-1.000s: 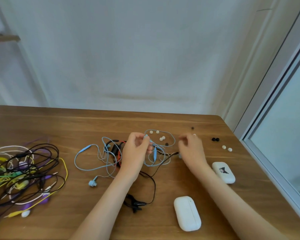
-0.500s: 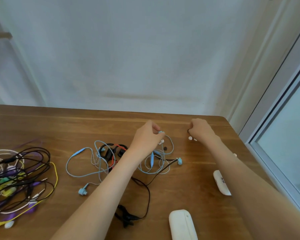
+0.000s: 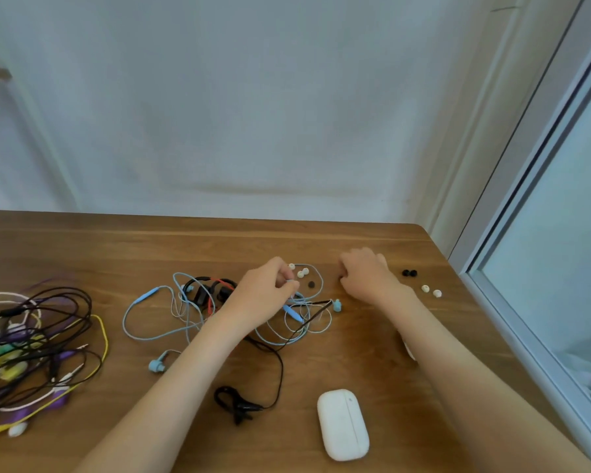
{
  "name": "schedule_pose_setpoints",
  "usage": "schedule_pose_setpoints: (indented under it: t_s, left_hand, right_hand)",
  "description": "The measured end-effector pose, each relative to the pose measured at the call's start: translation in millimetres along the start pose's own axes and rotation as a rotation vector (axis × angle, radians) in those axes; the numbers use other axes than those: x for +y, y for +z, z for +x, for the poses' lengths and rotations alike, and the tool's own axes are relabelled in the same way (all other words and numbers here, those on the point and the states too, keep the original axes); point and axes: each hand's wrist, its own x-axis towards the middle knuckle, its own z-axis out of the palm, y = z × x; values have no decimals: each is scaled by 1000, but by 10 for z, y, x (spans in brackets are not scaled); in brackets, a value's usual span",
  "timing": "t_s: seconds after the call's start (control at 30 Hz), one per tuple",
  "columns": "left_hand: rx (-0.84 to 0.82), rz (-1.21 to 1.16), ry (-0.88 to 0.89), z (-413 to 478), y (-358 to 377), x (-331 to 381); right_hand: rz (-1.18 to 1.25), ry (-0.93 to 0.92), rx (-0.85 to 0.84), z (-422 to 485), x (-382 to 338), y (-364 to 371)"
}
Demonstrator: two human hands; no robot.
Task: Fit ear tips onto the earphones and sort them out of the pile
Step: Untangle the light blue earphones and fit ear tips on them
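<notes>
A light-blue wired earphone [image 3: 144,322] lies tangled mid-table, one bud [image 3: 336,304] to the right and another [image 3: 156,366] at the front left. My left hand [image 3: 263,295] pinches a pale blue piece of this earphone at its fingertips. Just beyond it lie three white ear tips [image 3: 301,272] and a dark one [image 3: 311,285]. My right hand [image 3: 365,274] rests on the table with fingers curled under, and what they hold is hidden. Right of it are two black ear tips [image 3: 409,273] and two white ones [image 3: 430,291]. The pile of mixed earphones [image 3: 31,349] sits far left.
A black and red earphone [image 3: 219,288] lies under the blue cable, its black lead ending in a plug [image 3: 239,404] near me. A white charging case [image 3: 343,425] stands at the front; another [image 3: 408,349] is mostly hidden behind my right forearm. A window frame [image 3: 526,302] borders the table's right edge.
My right hand reached out to the far ear tips and has drawn back a little, fingers curled. My left hand stayed over the blue earphone, still pinching it.
</notes>
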Motion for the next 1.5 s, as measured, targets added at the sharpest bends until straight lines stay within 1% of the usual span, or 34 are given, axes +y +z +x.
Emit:
schedule_pose_setpoints:
  t_s: [0.1,0.2,0.3,0.37,0.47,0.53,0.57,0.63,0.7,0.77,0.8,0.87,0.93,1.0,1.07,1.17,1.27,1.37,1.43,1.5]
  left_hand:
    - [102,-85,18,-85,29,-57]
    - [195,-229,41,-140,75,-151]
    - [291,-455,48,-163,113,-202]
    - [310,-564,58,-149,114,-208]
    - [305,-559,75,-122,109,-217]
    - [358,-577,91,-125,105,-220]
    - [410,-586,113,-135,85,-223]
    - [541,-595,179,-159,69,-185]
    - [684,-570,255,-202,37,-156]
    - [765,-529,291,-224,21,-151]
    - [773,-498,281,-214,20,-173]
    - [721,-424,212,-167,24,-238]
    - [620,-445,133,-113,26,-296]
    - [547,-525,94,-85,35,-314]
    - [509,-602,73,-82,37,-303]
    - [490,-728,28,-79,37,-282]
    - [479,-778,-29,-79,34,-294]
    - [431,-711,-32,-89,59,-340]
    - [398,-580,-22,-91,69,-358]
    - [363,-458,-14,-85,87,-365]
  right_hand:
    - [30,5,26,-20,-40,25]
    - [71,-4,39,-9,-104,63]
    - [163,-74,36,-21,-215,76]
    - [175,-135,46,-25,-290,80]
    - [274,-138,129,16,-375,89]
    - [357,-137,186,51,-439,64]
    - [376,-168,199,64,-495,39]
    - [408,-265,154,39,-594,-17]
    - [433,-381,44,-5,-775,-35]
    - [437,-463,-81,-20,-961,20]
    - [462,-473,-145,-27,-1041,56]
    - [530,-432,-238,-68,-1153,106]
    - [552,-389,-244,-109,-1196,159]
    - [600,-355,-182,-162,-1193,229]
    - [691,-326,-121,-227,-1190,276]
    - [844,-291,-54,-307,-1159,299]
    - [1015,-250,8,-351,-1075,242]
    - [1013,-129,132,-329,-950,174]
    - [974,-28,229,-248,-833,159]
    - [934,68,281,-163,-714,167]
